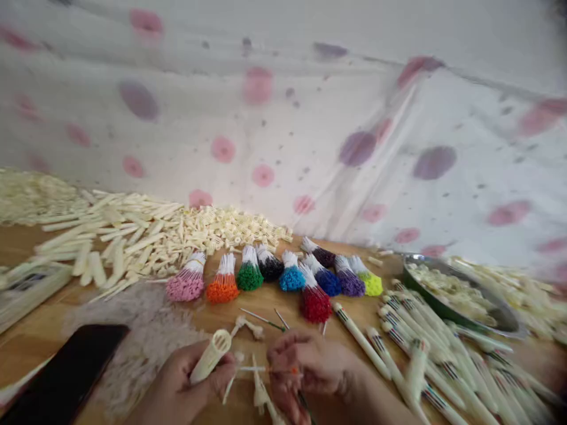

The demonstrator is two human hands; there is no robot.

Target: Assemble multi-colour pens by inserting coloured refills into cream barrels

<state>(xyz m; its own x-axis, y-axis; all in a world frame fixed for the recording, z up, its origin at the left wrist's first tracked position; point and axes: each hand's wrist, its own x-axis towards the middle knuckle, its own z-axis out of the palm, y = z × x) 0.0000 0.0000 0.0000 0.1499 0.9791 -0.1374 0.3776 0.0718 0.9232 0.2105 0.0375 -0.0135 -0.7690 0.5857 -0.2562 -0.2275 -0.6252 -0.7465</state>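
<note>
Spotted sheet (283,118) behind, wooden bench (39,330) below, barrel heap (133,236) along its far edge, coloured refill bundles (249,271) in a row mid-bench. At the near edge the left hand (177,389) closes round a cream barrel (210,357). The right hand (305,366) pinches a thin orange refill (266,369) just beside it. Best to keep the refill in line with the barrel's slotted mouth, I'd say. No readable writing.

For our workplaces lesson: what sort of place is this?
Probably a home workbench for putting multicolour pens together. Bundles of coloured refills lie in a row, cream pen parts are heaped behind them, and the left hand holds a barrel while the right hand holds a thin refill.
</note>
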